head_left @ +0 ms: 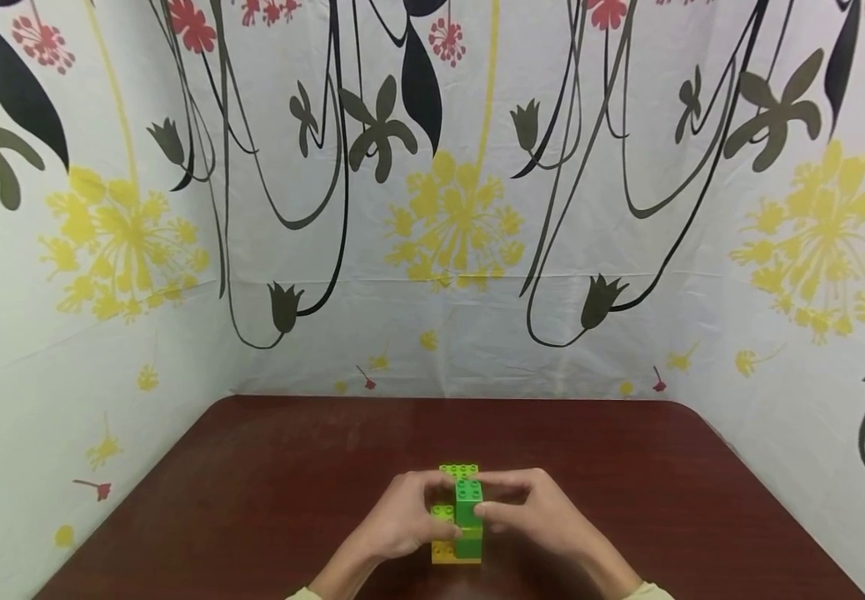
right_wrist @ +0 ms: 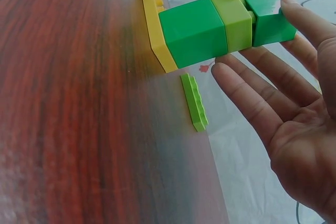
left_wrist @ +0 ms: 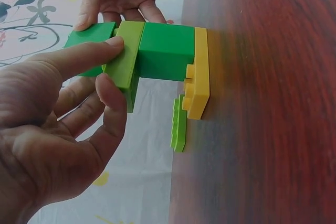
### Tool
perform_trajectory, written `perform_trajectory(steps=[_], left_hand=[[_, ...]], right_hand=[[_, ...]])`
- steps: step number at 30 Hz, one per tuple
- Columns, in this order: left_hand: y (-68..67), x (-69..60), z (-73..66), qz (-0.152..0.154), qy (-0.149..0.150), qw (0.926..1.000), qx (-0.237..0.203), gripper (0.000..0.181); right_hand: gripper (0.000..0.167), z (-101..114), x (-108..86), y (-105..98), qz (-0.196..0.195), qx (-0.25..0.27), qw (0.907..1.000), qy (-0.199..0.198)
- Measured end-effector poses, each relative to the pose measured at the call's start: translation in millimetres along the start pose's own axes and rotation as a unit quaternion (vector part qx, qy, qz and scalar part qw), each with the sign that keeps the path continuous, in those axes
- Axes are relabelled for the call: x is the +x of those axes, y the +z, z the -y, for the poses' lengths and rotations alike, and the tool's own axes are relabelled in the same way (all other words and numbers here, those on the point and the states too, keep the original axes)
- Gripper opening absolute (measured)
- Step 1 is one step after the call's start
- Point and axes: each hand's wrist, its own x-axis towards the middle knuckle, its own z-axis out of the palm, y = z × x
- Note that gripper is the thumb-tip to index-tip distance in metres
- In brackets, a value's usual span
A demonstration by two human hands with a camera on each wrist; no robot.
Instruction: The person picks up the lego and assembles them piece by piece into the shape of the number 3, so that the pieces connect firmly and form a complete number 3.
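Observation:
A stack of blocks stands on the table: a yellow base plate (left_wrist: 201,77), a green block (left_wrist: 167,51), a lime block (left_wrist: 126,59) across it, and a green block (right_wrist: 268,17) on top, slightly tilted with a gap showing below it. My left hand (head_left: 407,517) holds the lime block, thumb and fingers against its sides. With thumb and fingers, my right hand (head_left: 541,512) pinches the top green block. Its lower fingers extend beside the stack in the right wrist view.
A flat lime piece (right_wrist: 194,102) with studs lies on the brown table (head_left: 290,450) just beyond the stack. Patterned white cloth (head_left: 447,333) hangs behind the table and along both sides.

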Motion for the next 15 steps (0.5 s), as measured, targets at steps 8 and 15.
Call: perform_trajectory(steps=[8,15], left_hand=[[-0.8,0.1,-0.1,0.004,-0.005,1.0,0.004,0.038],[-1.2,0.0,0.6,0.002,0.002,0.9999,0.012,0.037]], right_hand=[[0.043,1.1,0.1,0.3,0.004,-0.002,1.0,0.0],[0.044,2.0,0.2,0.7,0.003,-0.004,1.0,0.004]])
